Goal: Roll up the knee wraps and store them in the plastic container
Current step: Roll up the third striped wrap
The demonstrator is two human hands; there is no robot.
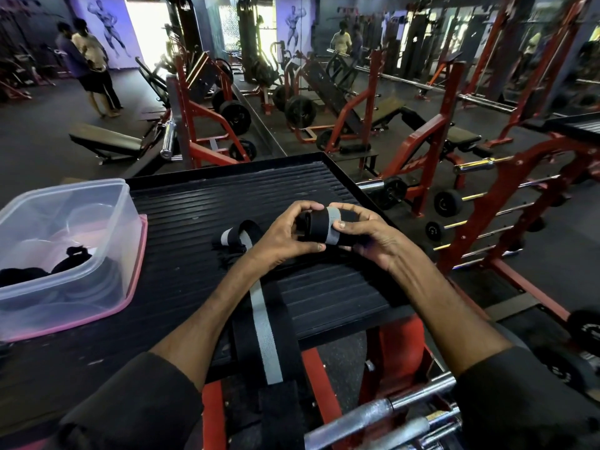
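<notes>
Left hand (285, 235) and right hand (363, 235) both grip partly rolled black, grey-striped knee wrap (321, 227); clear plastic container (107, 203) at 9 o'clock.

plastic container (107, 203) cut off at left edge; dark contents blurred; knee wrap (266, 332) tail hidden below platform

left hand (285, 237), right hand (367, 237), both curled, gripping
</notes>
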